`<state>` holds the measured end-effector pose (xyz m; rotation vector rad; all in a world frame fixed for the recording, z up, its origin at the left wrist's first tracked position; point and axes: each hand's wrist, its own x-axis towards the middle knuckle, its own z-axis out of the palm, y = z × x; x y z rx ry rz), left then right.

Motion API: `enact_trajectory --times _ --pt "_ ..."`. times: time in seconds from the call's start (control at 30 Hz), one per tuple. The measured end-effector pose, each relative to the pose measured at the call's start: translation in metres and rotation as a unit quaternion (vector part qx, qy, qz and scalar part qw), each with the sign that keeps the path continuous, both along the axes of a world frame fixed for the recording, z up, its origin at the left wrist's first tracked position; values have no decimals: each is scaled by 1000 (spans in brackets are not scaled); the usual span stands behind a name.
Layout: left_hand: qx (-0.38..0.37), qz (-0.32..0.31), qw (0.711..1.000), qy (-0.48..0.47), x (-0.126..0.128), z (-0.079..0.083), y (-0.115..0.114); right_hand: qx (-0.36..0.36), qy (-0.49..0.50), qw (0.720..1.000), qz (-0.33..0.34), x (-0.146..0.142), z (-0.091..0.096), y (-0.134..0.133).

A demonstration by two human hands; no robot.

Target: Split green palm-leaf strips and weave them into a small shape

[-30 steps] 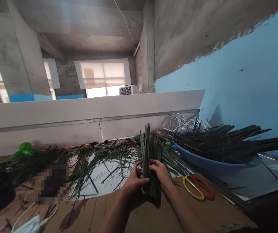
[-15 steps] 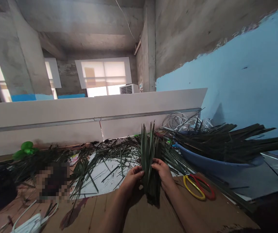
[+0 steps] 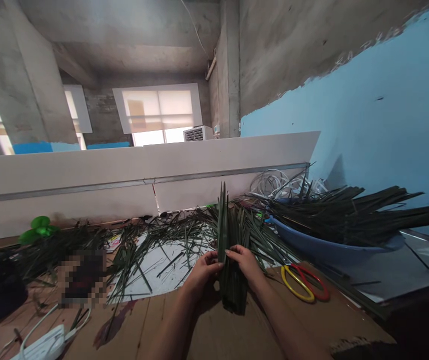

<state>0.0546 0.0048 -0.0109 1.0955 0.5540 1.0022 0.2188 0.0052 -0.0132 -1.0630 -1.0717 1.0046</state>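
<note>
Left hand (image 3: 203, 274) and right hand (image 3: 245, 265) grasp, fingers curled, an upright bundle of narrow dark-green fibrous palm-leaf strips (image 3: 232, 285), near yellow-and-red plastic-handled scissors (image 3: 300, 283) on flat brown cardboard (image 3: 312, 325).

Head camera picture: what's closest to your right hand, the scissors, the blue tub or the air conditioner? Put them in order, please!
From the right hand, which grips the leaf bundle:
1. Scissors, lying to its right.
2. Blue tub, farther right and back.
3. Air conditioner, farthest, straight ahead.
</note>
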Motion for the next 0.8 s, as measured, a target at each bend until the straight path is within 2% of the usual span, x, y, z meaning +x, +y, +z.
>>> enact_trajectory --times 0.27,0.53,0.8 --pt "-10 -24 999 -39 4 3 -5 16 -61 998 -7 -1 -4 3" --pt "-35 -40 998 -46 5 3 -12 -3 -163 985 -54 -1 -5 6" --pt "-60 4 997 -55 8 8 -20 -31 -260 957 -125 -6 -4 7"
